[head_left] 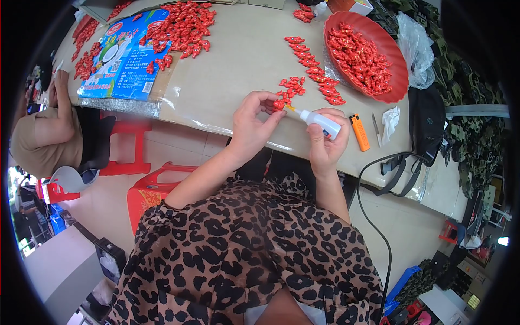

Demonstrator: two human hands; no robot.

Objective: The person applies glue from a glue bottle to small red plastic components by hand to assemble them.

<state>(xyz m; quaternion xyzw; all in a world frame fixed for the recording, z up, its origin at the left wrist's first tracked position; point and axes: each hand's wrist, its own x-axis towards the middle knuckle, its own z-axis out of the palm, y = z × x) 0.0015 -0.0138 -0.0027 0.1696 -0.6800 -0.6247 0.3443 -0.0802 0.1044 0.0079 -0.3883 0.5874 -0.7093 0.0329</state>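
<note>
Pinches a small knobbly red ornament (278,105) between thumb and fingers of the left hand (253,117), above the near edge of the beige-topped bench (238,59). Grips a translucent white plastic squeeze bottle (320,123) in the right hand (328,144), with the yellow nozzle tip (292,109) against or just beside the ornament; cannot tell which. Has a loose cluster of matching red ornaments (293,85) just beyond the left hand, and a slanting row of red ornaments (316,70) reaching toward the far edge. Has, right of that row, a round scalloped red plastic tray (400,73) heaped with red ornaments. Shows, nearer the right end, an orange plastic lighter (359,132), a slim metal blade (376,130) and a crumpled white tissue (389,123).
</note>
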